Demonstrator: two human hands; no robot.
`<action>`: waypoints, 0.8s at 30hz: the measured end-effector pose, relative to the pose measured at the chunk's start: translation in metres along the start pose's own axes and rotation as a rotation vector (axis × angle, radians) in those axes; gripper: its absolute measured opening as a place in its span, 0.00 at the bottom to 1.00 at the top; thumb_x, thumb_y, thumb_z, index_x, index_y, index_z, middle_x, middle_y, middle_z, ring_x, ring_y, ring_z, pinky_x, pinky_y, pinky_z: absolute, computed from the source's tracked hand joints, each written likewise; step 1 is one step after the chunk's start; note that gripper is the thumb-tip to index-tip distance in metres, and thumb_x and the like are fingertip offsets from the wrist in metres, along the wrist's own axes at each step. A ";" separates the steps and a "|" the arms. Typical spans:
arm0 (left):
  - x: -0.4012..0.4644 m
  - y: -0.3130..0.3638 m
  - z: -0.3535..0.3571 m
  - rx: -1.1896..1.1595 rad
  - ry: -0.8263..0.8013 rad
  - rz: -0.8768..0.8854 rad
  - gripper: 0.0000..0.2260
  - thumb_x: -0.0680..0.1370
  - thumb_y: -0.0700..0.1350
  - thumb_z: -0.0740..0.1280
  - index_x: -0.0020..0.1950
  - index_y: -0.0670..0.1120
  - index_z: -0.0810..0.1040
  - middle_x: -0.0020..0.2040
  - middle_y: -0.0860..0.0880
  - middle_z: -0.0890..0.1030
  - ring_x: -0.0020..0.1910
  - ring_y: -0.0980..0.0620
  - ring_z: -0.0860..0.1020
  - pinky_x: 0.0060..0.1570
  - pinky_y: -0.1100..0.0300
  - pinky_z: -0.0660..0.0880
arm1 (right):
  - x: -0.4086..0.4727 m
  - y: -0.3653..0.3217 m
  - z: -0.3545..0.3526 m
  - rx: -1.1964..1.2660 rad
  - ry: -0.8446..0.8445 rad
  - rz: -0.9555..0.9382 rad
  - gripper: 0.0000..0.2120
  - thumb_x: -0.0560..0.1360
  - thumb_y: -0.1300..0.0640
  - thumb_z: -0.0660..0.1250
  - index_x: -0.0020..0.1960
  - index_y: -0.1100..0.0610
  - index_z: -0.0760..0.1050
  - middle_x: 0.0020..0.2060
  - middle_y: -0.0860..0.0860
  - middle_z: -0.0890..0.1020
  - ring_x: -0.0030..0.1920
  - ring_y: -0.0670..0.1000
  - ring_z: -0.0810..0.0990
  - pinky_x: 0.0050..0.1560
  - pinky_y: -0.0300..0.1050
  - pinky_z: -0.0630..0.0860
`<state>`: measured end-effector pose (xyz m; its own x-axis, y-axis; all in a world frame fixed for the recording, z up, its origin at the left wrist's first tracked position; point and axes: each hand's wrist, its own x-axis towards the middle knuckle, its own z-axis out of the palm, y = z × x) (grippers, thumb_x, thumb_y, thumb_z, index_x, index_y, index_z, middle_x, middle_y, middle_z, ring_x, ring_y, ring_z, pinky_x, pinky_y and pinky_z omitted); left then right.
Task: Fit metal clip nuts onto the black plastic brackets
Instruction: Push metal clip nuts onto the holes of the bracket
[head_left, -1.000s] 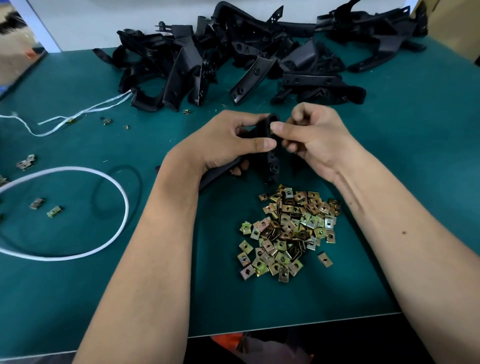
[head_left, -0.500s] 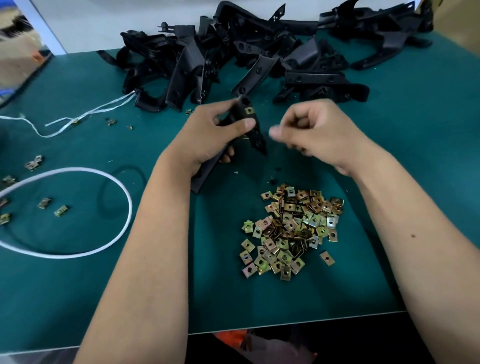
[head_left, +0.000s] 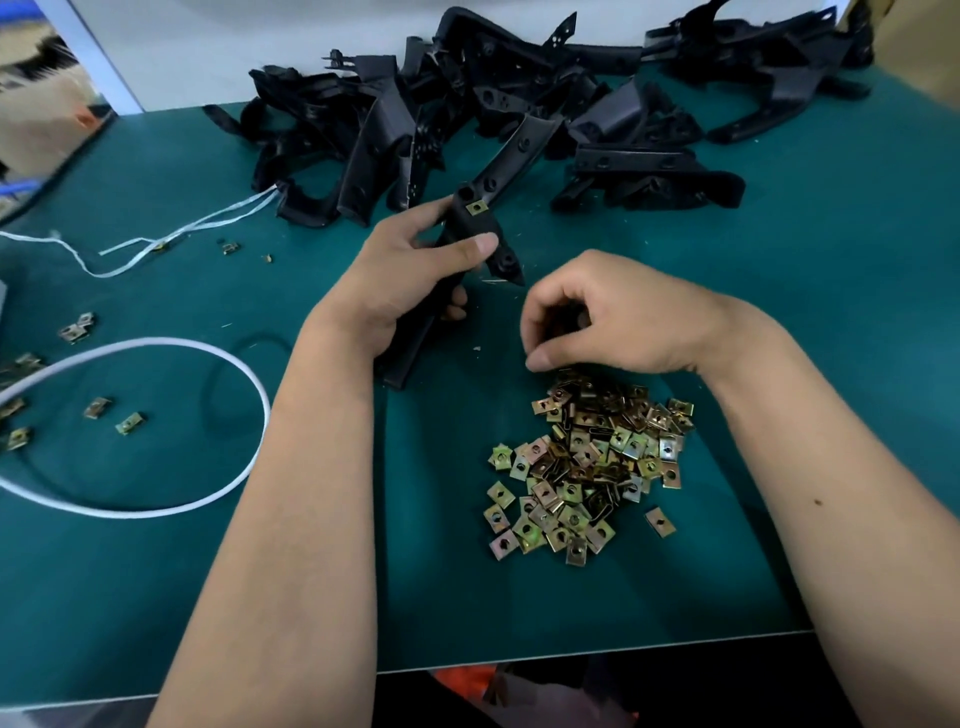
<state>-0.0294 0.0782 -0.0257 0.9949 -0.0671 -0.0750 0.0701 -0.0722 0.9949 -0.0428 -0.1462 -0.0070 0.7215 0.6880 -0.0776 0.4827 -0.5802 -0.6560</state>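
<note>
My left hand (head_left: 410, 280) grips a long black plastic bracket (head_left: 475, 228), held tilted above the green table. A brass-coloured clip nut (head_left: 476, 208) sits fitted near the bracket's upper end. My right hand (head_left: 613, 317) hovers with curled fingers over the far edge of a heap of metal clip nuts (head_left: 587, 467), fingertips down at the pile. Whether it holds a nut is hidden by the fingers.
A big pile of black brackets (head_left: 519, 114) lies across the back of the green table (head_left: 831, 312). A white cord loop (head_left: 208, 364) and a few loose clip nuts (head_left: 111, 415) lie at the left. White string (head_left: 156, 239) trails toward the pile. The table's front edge is near my forearms.
My right hand left the bracket and dropped toward me onto the heap of nuts. My left hand swung the bracket up and away, showing the fitted nut.
</note>
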 end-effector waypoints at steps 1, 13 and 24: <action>0.000 0.000 0.000 -0.005 -0.018 0.000 0.19 0.75 0.46 0.77 0.66 0.52 0.81 0.42 0.48 0.85 0.32 0.50 0.77 0.33 0.58 0.78 | 0.001 0.002 0.000 0.048 0.057 0.008 0.04 0.73 0.59 0.78 0.45 0.54 0.84 0.39 0.47 0.86 0.38 0.42 0.82 0.42 0.35 0.77; -0.005 0.004 0.010 0.047 -0.166 0.015 0.35 0.65 0.49 0.80 0.72 0.52 0.76 0.48 0.44 0.83 0.37 0.50 0.78 0.37 0.56 0.80 | 0.013 0.005 0.012 0.985 0.717 0.213 0.05 0.75 0.69 0.73 0.45 0.61 0.83 0.37 0.54 0.85 0.38 0.49 0.85 0.37 0.38 0.79; -0.001 0.000 0.019 0.015 -0.109 0.055 0.29 0.72 0.44 0.79 0.71 0.51 0.75 0.41 0.49 0.84 0.35 0.51 0.79 0.36 0.56 0.79 | 0.021 -0.005 0.024 1.265 0.875 0.275 0.03 0.74 0.69 0.73 0.43 0.64 0.83 0.34 0.54 0.84 0.34 0.48 0.82 0.33 0.38 0.77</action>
<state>-0.0322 0.0599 -0.0272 0.9834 -0.1792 -0.0279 0.0136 -0.0801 0.9967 -0.0420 -0.1183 -0.0238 0.9847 -0.0929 -0.1474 -0.0989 0.3985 -0.9118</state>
